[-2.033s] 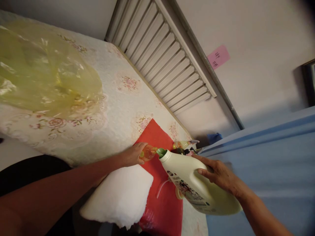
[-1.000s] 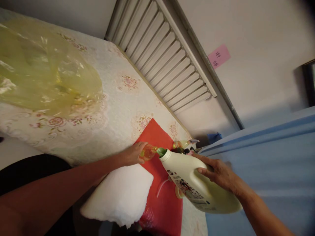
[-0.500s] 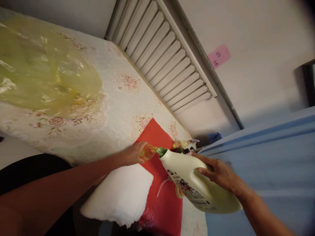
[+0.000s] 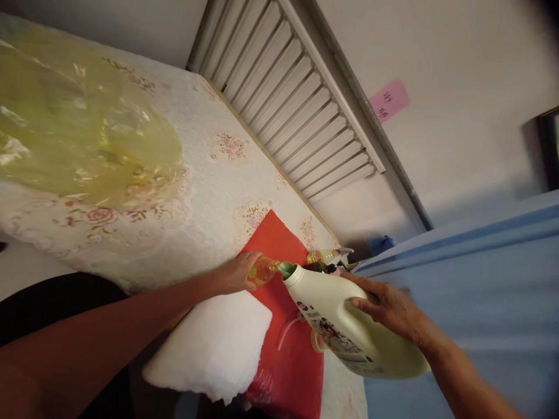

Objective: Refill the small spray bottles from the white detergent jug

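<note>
My left hand (image 4: 239, 273) is closed around a small clear bottle (image 4: 267, 270) with orange-yellow colouring, its neck pointing right. My right hand (image 4: 384, 305) grips the handle of a big pale green detergent jug (image 4: 336, 317). The jug is tipped to the left, and its green spout (image 4: 287, 269) meets the mouth of the small bottle. Whether liquid is flowing I cannot tell. Below them lies a red mat (image 4: 290, 372), with a thin white tube (image 4: 286, 333) and a yellowish round cap (image 4: 318, 341) beside the jug.
A white fluffy cloth or roll (image 4: 213, 343) stands at the near edge. Several small bottles (image 4: 321, 256) sit behind the jug. A yellow plastic bag (image 4: 87, 122) covers the left of the flowered tablecloth (image 4: 209, 192). Beyond are a radiator (image 4: 297, 110) and blue fabric (image 4: 471, 314) at right.
</note>
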Demonstrator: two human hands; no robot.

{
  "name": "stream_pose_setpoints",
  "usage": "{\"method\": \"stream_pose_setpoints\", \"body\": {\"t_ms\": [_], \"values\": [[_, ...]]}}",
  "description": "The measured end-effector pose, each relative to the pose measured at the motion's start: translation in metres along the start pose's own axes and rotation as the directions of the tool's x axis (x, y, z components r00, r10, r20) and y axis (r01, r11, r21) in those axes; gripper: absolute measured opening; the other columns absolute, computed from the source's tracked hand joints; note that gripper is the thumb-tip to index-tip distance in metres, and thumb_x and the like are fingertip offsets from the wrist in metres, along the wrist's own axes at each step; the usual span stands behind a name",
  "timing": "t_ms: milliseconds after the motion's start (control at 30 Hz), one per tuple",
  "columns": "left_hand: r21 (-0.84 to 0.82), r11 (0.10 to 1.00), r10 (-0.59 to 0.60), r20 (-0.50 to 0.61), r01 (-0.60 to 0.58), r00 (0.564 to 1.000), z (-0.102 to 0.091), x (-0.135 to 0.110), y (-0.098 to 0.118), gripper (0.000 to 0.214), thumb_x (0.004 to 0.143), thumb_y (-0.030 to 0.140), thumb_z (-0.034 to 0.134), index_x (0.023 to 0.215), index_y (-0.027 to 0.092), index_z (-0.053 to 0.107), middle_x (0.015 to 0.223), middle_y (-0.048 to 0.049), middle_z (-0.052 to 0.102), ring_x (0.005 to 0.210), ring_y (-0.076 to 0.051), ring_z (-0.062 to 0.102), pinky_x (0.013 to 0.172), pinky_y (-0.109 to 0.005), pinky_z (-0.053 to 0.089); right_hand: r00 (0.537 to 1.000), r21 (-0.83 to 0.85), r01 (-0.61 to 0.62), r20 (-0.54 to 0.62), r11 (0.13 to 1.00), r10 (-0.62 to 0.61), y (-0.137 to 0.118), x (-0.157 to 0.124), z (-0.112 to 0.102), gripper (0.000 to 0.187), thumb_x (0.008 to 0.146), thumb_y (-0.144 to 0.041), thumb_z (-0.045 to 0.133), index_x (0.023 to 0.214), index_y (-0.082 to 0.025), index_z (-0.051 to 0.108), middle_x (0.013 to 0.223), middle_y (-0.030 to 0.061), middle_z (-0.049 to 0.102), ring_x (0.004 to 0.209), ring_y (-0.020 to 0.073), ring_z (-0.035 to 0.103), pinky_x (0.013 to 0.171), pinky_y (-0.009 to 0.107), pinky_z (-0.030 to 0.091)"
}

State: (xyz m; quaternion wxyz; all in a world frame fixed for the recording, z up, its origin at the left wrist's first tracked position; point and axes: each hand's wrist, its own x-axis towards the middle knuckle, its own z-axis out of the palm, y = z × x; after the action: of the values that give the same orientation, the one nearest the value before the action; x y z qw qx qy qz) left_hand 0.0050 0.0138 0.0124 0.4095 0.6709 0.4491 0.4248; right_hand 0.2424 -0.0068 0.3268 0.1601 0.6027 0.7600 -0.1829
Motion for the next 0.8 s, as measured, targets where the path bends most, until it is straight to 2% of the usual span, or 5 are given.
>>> {"method": "stream_pose_setpoints", "body": {"t_ms": [233, 433, 600, 800], "values": [[0.001, 1.0, -0.013, 0.006, 0.013, 1.0, 0.0006, 0.0002, -0.0015, 0.078, 0.061, 0.019, 0.072, 0.134, 0.02, 0.044, 0.136, -0.0109, 0.055, 0.127, -0.029, 0.053, 0.105, -0.039, 0.047, 1.0, -0.03, -0.019, 0.001, 0.999, 0.019, -0.0017, -0.0009, -0.001, 0.067, 0.087, -0.065, 0.053, 0.142, -0.026, 0.055, 0.116, 0.0045, 0.074, 0.094, 0.0313, 0.07, 0.084, 0.043, 0.055], [-0.001, 1.0, 0.004, -0.001, -0.004, 1.0, 0.0008, 0.0001, -0.002, 0.076, 0.062, 0.021, 0.074, 0.133, 0.021, 0.047, 0.133, -0.0099, 0.057, 0.126, -0.03, 0.055, 0.103, -0.039, 0.048, 1.0, -0.054, -0.001, -0.012, 0.999, 0.001, -0.0012, -0.0009, -0.0017, 0.064, 0.087, -0.064, 0.053, 0.14, -0.027, 0.057, 0.113, 0.0028, 0.076, 0.099, 0.0315, 0.07, 0.086, 0.041, 0.054], [-0.016, 1.0, 0.008, -0.012, -0.009, 1.0, 0.0012, 0.0003, -0.0021, 0.076, 0.061, 0.018, 0.073, 0.132, 0.021, 0.047, 0.132, -0.0097, 0.058, 0.125, -0.03, 0.055, 0.102, -0.039, 0.049, 1.0, -0.048, -0.005, -0.014, 0.999, 0.005, -0.0021, -0.0013, -0.0016, 0.065, 0.086, -0.063, 0.054, 0.14, -0.027, 0.058, 0.122, 0.003, 0.073, 0.104, 0.0323, 0.069, 0.089, 0.041, 0.054], [-0.012, 1.0, 0.002, 0.004, -0.002, 1.0, 0.0011, -0.0002, -0.0016, 0.076, 0.062, 0.018, 0.071, 0.133, 0.021, 0.045, 0.134, -0.01, 0.056, 0.125, -0.028, 0.054, 0.103, -0.039, 0.048, 1.0, -0.05, 0.003, -0.006, 0.999, -0.003, -0.0011, -0.0005, -0.0015, 0.067, 0.087, -0.065, 0.052, 0.141, -0.027, 0.056, 0.118, 0.0037, 0.075, 0.102, 0.0324, 0.069, 0.086, 0.042, 0.055]]}}
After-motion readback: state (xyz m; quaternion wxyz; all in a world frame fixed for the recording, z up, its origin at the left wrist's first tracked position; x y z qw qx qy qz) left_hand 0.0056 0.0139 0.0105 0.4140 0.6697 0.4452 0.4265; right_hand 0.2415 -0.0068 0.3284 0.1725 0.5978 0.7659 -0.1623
